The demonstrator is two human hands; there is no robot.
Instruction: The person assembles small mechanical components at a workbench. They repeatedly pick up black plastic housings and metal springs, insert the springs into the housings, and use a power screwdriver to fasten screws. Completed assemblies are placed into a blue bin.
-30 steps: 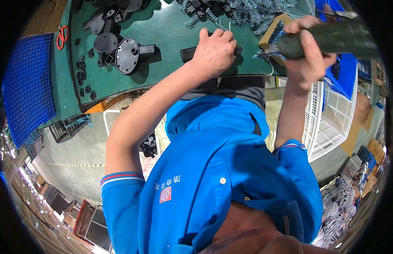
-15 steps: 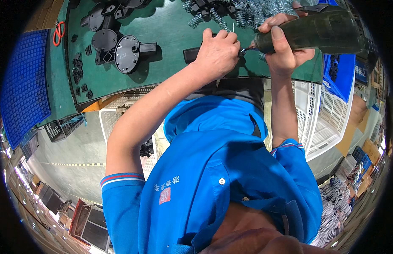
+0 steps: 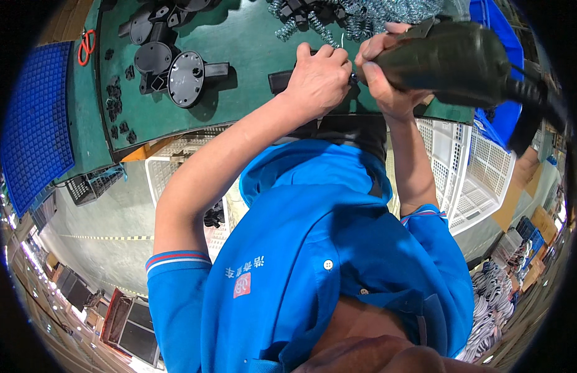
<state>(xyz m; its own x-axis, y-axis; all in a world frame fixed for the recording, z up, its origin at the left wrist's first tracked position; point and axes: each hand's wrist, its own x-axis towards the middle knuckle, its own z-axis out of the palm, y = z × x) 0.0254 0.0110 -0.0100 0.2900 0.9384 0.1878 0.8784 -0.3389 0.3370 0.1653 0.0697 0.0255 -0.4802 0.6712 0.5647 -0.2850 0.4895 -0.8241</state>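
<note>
My right hand [image 3: 388,78] is wrapped round the front end of a dark green power screwdriver [image 3: 447,59], which lies nearly level and has a thick cord at its rear. Its tip comes up against the fingers of my left hand [image 3: 319,81], so the bit is hidden. That left hand is closed over a black plastic part [image 3: 280,81] on the green table [image 3: 245,43]; only the part's left end shows clearly. Just beyond both hands lie a heap of metal coil springs [image 3: 388,15] and some small black pieces [image 3: 310,13].
Black round-plated assemblies [image 3: 186,79] stand to the left, with small black clips [image 3: 114,102] and red-handled scissors [image 3: 86,47] farther left. A blue ribbed mat [image 3: 40,118] covers the left edge. Blue bins [image 3: 503,37] and white crates [image 3: 481,180] are at the right.
My right hand has shifted left with the screwdriver, bringing its front end up to my left hand. The tool's rear has swung down a little. My left hand has stayed put.
</note>
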